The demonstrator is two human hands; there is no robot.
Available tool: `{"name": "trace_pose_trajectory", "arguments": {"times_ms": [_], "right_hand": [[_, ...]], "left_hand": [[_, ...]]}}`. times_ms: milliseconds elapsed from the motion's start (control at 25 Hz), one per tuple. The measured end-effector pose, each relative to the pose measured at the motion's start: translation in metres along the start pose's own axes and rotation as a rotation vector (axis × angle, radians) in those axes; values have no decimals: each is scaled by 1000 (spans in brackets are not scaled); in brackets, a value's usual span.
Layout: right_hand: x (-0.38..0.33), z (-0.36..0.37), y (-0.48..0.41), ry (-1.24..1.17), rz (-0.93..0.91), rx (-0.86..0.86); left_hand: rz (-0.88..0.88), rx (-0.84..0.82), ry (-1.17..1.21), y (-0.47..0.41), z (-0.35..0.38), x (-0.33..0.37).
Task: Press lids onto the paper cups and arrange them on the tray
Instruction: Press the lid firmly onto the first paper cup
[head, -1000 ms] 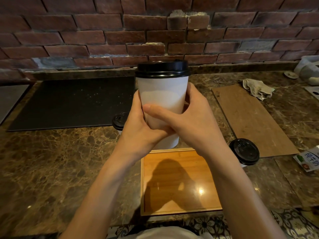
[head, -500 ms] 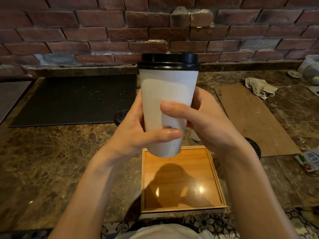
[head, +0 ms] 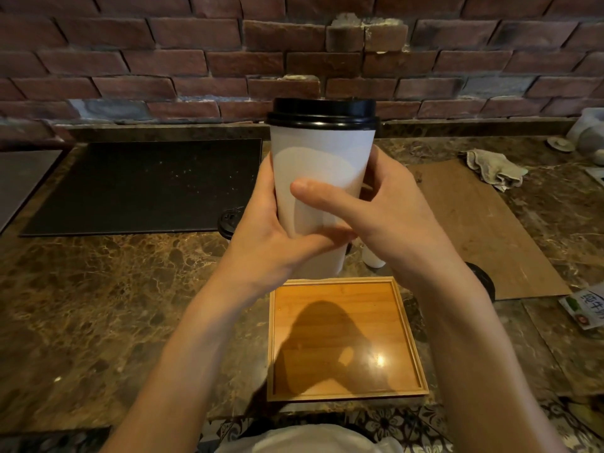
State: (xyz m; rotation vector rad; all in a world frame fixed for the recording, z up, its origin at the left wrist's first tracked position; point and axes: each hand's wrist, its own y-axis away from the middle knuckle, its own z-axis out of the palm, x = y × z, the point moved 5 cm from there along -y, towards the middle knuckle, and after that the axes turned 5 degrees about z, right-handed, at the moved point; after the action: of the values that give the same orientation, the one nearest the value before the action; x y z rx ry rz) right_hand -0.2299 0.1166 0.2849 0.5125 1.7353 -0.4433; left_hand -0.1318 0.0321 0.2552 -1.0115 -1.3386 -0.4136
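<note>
Holding one white paper cup (head: 322,178) upright at the centre of the frame, both hands were clamped on its wall. The left hand (head: 271,246) gripped the lower left side, with its thumb crossing the front near the base. The right hand (head: 395,217) gripped the right side, with its thumb laid across the front higher up. A black lid (head: 322,114) sat on the cup's rim and looked level; the far side of the seal was hidden. The cup was in the air, above the far edge of the wooden tray (head: 346,396), which lay at lower centre on the marble counter (head: 98,305).

Status, as judged:
- Lidding of the held cup appeared complete.
- No cup stood on the tray, so arrangement had not begun.
- A second lid (head: 228,220) showed just left of the left hand, and a third lid (head: 483,282) showed behind the right forearm; both appeared to sit on cups standing on the counter.
- The base of a further white cup (head: 374,261) showed below the right hand; whether it carried a lid could not be told.

Remaining work was likely to be setting the held cup down on the tray and then transferring the others.
</note>
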Motion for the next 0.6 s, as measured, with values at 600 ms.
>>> {"name": "trace_pose_trajectory", "arguments": {"times_ms": [600], "right_hand": [[-1, -2, -3, 61, -13, 31]], "left_hand": [[-61, -29, 35, -4, -2, -7]]}}
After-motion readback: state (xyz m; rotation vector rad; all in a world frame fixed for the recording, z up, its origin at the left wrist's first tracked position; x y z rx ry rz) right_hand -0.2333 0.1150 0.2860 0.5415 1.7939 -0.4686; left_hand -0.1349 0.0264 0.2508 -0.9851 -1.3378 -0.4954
